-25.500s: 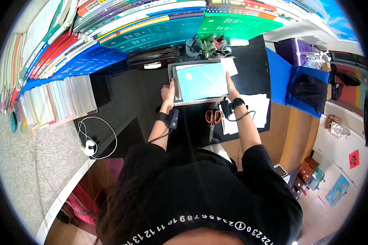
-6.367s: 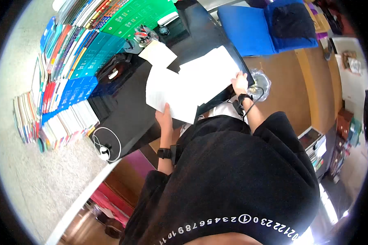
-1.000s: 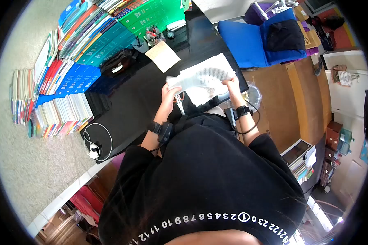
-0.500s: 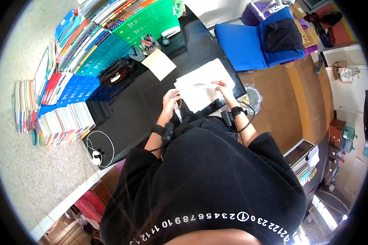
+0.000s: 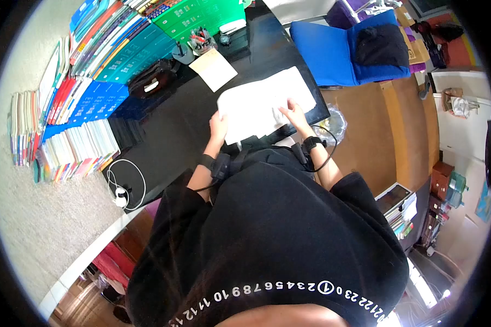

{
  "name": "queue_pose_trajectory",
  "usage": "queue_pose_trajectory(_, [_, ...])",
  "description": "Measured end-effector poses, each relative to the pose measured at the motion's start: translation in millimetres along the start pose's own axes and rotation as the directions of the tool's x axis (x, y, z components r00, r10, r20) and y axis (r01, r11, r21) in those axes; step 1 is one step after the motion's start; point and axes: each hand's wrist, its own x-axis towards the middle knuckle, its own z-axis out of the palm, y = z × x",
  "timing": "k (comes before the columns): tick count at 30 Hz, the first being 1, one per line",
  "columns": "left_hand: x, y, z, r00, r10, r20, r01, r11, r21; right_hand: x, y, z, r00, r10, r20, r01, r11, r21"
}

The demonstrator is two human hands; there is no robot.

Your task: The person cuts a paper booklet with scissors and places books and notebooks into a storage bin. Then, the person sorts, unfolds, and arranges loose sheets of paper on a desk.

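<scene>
White paper sheets (image 5: 251, 109) lie spread on the black desk in front of me, overlapping one another. My left hand (image 5: 218, 128) grips the left edge of a sheet, its fingers partly hidden by the paper; that sheet bows up slightly there. Over the right part of the sheets, my right hand (image 5: 294, 116) has its thumb and fingers drawn together on the paper. A faint grey mark shows by its fingertips, too small to make out. Below the sheets' lower edge, a small silvery tip pokes out near my body.
A cream paper pad (image 5: 214, 70) lies beyond the sheets, near a pen holder (image 5: 203, 42). Books and folders (image 5: 126, 60) line the desk's far left side. A white cable (image 5: 126, 185) lies at the left corner. A blue chair (image 5: 323, 54) and a plastic-lined bin (image 5: 331, 124) stand right.
The sheet with a printed grey-brown patch is now covered by white paper. My left hand has moved slightly left with the paper's edge. Orange-handled scissors near it are mostly hidden now.
</scene>
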Motion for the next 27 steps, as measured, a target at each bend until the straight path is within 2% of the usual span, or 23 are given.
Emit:
queue_pose_trajectory(1, [3.0, -23.4, -3.5, 0.999, -0.02, -0.046, 0.015, 0.992, -0.125, -4.1, -10.2, 5.5, 0.995, -0.038, -0.091, 0.037, 0.999, -0.016])
queue_pose_trajectory(2, [1.1, -35.8, -12.2, 0.986, -0.134, -0.098, 0.109, 0.968, -0.226, -4.1, -11.4, 4.4, 0.999, 0.004, -0.033, -0.005, 0.999, -0.037])
queue_pose_trajectory(3, [-2.8, -49.5, -23.2, 0.958, -0.251, -0.138, 0.195, 0.924, -0.328, -3.5, -10.4, 7.0, 0.999, 0.049, 0.021, -0.045, 0.99, -0.137])
queue_pose_trajectory(5, [-15.2, -83.4, -51.5, 0.925, -0.362, -0.112, 0.261, 0.823, -0.504, -2.4, -7.8, 13.0, 0.983, 0.15, 0.109, -0.105, 0.936, -0.337])
queue_pose_trajectory(7, [-25.6, -125.2, -75.6, 0.802, -0.562, -0.201, 0.396, 0.753, -0.526, -6.4, -12.2, 25.7, 0.962, 0.122, 0.245, 0.017, 0.868, -0.497])
queue_pose_trajectory(8, [-30.1, -154.7, -89.3, 0.772, -0.6, -0.21, 0.443, 0.744, -0.5, -9.5, -15.3, 34.6, 0.942, 0.118, 0.314, 0.085, 0.822, -0.563])
queue_pose_trajectory(9, [-39.3, -163.7, -100.3, 0.739, -0.637, -0.219, 0.49, 0.732, -0.474, -13.8, -14.8, 45.7, 0.954, 0.034, 0.298, 0.158, 0.789, -0.593])
queue_pose_trajectory(10, [-51.1, -172.0, -106.5, 0.716, -0.668, -0.203, 0.482, 0.683, -0.548, -18.9, -14.2, 57.9, 0.957, -0.053, 0.286, 0.228, 0.748, -0.623])
queue_pose_trajectory(11, [-57.7, -196.8, -110.1, 0.712, -0.666, -0.223, 0.512, 0.71, -0.484, -22.9, -14.5, 70.4, 0.95, -0.142, 0.278, 0.295, 0.7, -0.651])
queue_pose_trajectory(13, [-73.4, -228.3, -109.2, 0.717, -0.644, -0.267, 0.488, 0.737, -0.467, -30.1, -17.2, 94.7, 0.964, -0.047, 0.262, 0.239, 0.583, -0.777])
queue_pose_trajectory(15, [-80.8, -253.1, -109.9, 0.682, -0.699, -0.215, 0.615, 0.707, -0.349, -37.3, -18.0, 117.7, 0.981, 0.011, 0.193, 0.166, 0.471, -0.867])
queue_pose_trajectory(16, [-85.7, -265.2, -112.3, 0.66, -0.726, -0.191, 0.671, 0.685, -0.284, -39.0, -18.4, 123.9, 0.978, -0.029, 0.205, 0.202, 0.355, -0.913])
queue_pose_trajectory(19, [-100.4, -257.5, -117.1, 0.748, -0.647, -0.148, 0.569, 0.739, -0.36, -39.2, -20.6, 137.8, 0.992, 0.028, 0.126, 0.106, 0.379, -0.919])
queue_pose_trajectory(20, [-96.4, -291.3, -115.3, 0.76, -0.632, -0.152, 0.561, 0.756, -0.338, -39.5, -21.7, 139.8, 0.993, 0.002, 0.12, 0.111, 0.366, -0.924])
queue_pose_trajectory(23, [-91.1, -292.6, -126.6, 0.778, -0.616, -0.122, 0.573, 0.775, -0.266, -20.9, 0.2, 130.2, 0.937, -0.003, 0.348, 0.338, 0.245, -0.909])
queue_pose_trajectory(24, [-88.8, -297.5, -127.8, 0.763, -0.633, -0.135, 0.575, 0.759, -0.307, -13.5, 18.8, 127.0, 0.953, -0.14, 0.268, 0.302, 0.377, -0.876])
queue_pose_trajectory(25, [-86.7, -302.6, -129.4, 0.746, -0.649, -0.147, 0.576, 0.74, -0.348, -7.0, 36.4, 112.7, 0.97, -0.04, 0.238, 0.224, 0.522, -0.823])
queue_pose_trajectory(27, [-83.3, -325.4, -133.4, 0.742, -0.649, -0.169, 0.555, 0.735, -0.389, -6.7, 13.5, 87.8, 0.961, 0.169, 0.217, 0.018, 0.749, -0.663])
